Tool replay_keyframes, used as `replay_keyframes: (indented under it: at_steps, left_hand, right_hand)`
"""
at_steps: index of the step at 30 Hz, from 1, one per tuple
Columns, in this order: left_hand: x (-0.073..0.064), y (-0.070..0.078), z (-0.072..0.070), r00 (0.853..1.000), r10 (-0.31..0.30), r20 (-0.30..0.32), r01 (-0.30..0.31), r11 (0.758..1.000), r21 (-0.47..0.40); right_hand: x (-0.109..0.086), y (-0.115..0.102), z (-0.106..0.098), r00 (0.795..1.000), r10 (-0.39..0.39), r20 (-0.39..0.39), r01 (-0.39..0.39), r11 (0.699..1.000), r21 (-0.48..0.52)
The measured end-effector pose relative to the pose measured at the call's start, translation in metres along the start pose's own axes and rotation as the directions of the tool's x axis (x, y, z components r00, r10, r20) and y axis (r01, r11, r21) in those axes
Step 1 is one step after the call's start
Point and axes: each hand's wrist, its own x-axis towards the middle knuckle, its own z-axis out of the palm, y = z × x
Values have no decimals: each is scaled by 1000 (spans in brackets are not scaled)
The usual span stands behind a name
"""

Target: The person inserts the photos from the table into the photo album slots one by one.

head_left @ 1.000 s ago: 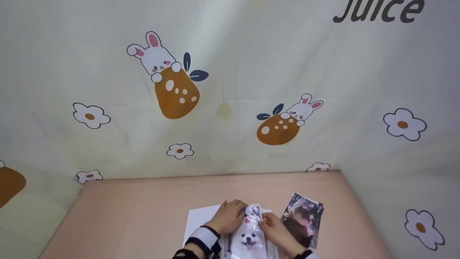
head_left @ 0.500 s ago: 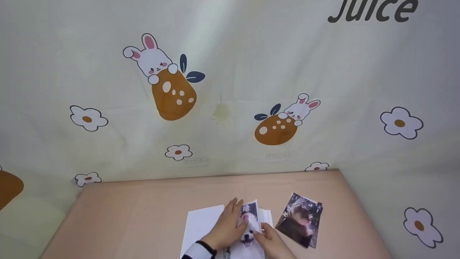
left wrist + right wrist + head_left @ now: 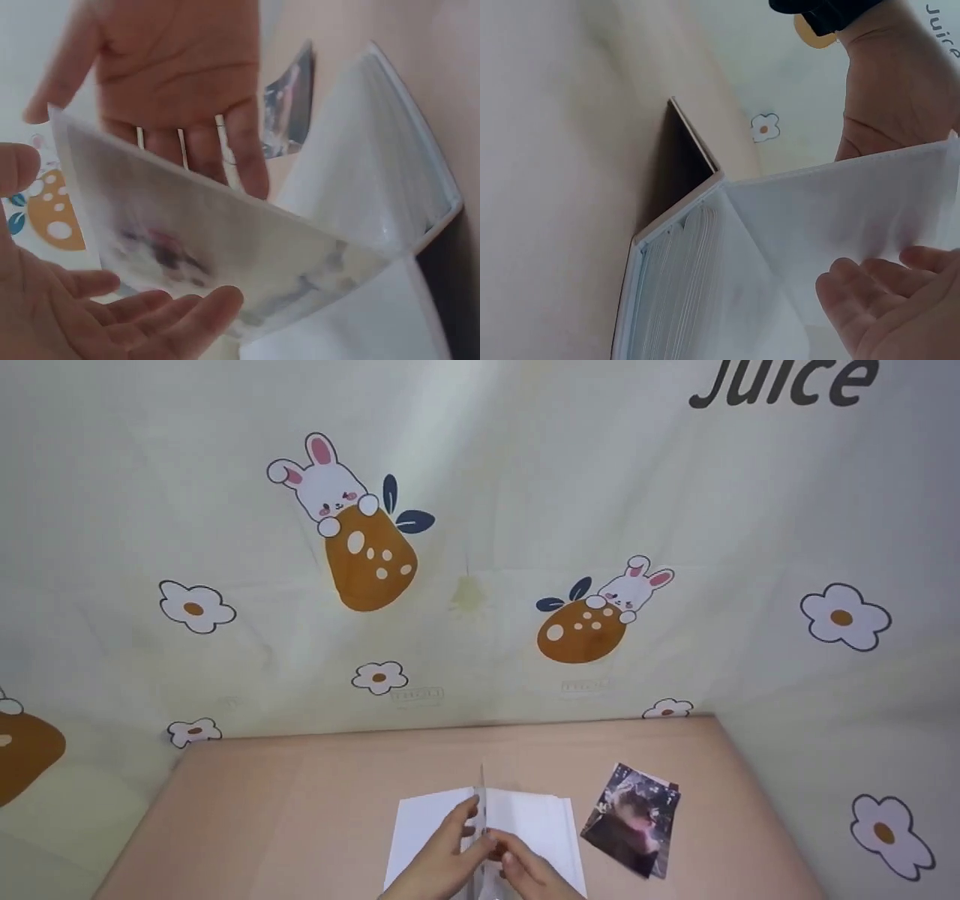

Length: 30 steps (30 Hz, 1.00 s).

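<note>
A white photo album (image 3: pixel 529 810) lies spread on the table. One clear sleeve page (image 3: pixel 225 225) stands up from its spine, with a blurred photo of a white dog (image 3: pixel 165 251) showing on the left side. My left hand (image 3: pixel 439 851) is on that side, its loosely bent fingers against or very near the page. Across the page is my right hand (image 3: pixel 529 866); in the right wrist view its fingers (image 3: pixel 855 289) are extended close to the whitish back of the page. Neither hand visibly pinches the page.
Several loose photos (image 3: pixel 631 821) overlap in a small pile to the right of the album. The table (image 3: pixel 300 795) has a pinkish cover. A pale curtain (image 3: pixel 480 510) printed with rabbits and flowers hangs behind and at the sides.
The dog photo page lay flat and facing up under both hands; now it stands edge-on between them. The right hand has moved left, uncovering a blank right-hand page.
</note>
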Motion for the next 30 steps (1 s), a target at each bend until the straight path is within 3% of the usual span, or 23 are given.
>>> replay_keyframes:
  at_steps: [5, 7, 9, 12, 14, 17, 19, 22, 24, 26, 30]
  left_hand:
    - [-11, -2, -18, 993, -2, -117, 9, 998, 56]
    - [-16, -4, -24, 989, 13, -150, 2, 995, 98]
    - [-20, -7, -29, 985, 29, -171, -5, 990, 144]
    - [-25, -11, -33, 974, 79, -211, -31, 975, 220]
    - [-27, -13, -34, 963, 109, -248, -42, 964, 263]
    - [-29, -14, -33, 940, 152, -305, -49, 946, 321]
    - [-29, -15, -32, 928, 162, -336, -38, 938, 345]
    - [-27, -17, -29, 920, 164, -356, -21, 928, 373]
    - [-24, -20, -26, 924, 155, -350, -11, 924, 381]
    - [-21, -24, -22, 935, 146, -324, -10, 923, 386]
    - [-14, -39, -13, 973, 110, -202, -19, 912, 409]
  right_hand:
    - [6, 8, 3, 996, 20, 89, -12, 996, -84]
    - [8, 15, 3, 993, 9, 119, 6, 993, -119]
    - [9, 22, 3, 990, -38, 134, 68, 971, -231]
    - [10, 33, 3, 977, -149, 150, 199, 889, -414]
    - [11, 38, 3, 968, -199, 154, 251, 798, -548]
    - [14, 42, 3, 972, -184, 150, 236, 705, -669]
    - [15, 42, 3, 979, -144, 142, 202, 670, -714]
    - [15, 41, 4, 988, -99, 120, 156, 652, -742]
    - [13, 41, 4, 990, -92, 107, 141, 641, -755]
    - [12, 43, 4, 988, -111, 107, 153, 606, -781]
    - [11, 47, 4, 978, -160, 131, 196, 524, -829]
